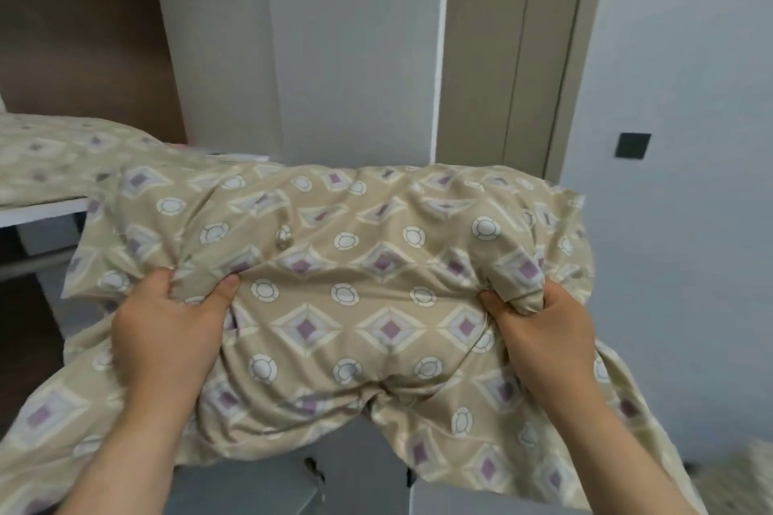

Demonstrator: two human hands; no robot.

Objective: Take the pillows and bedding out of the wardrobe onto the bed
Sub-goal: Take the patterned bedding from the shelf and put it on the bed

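left hand (167, 330) clenched, right hand (543, 330) clenched — forearms outstretched

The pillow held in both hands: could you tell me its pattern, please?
The pillow is beige with purple-centred diamonds and white circles, seen in the head view.

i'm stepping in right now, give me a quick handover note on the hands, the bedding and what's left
Left hand: clenched on a bunch of the patterned pillow, near its left end.
Right hand: clenched on a fold near its right end.
The pillow is held up in front of the wardrobe door, clear of the shelf, with loose fabric hanging below the hands.
More bedding in the same print lies on the wardrobe shelf at left.
Done: this pillow is out of the wardrobe.
Left: carry it to the bed, which is not in view, then come back for the bedding on the shelf.
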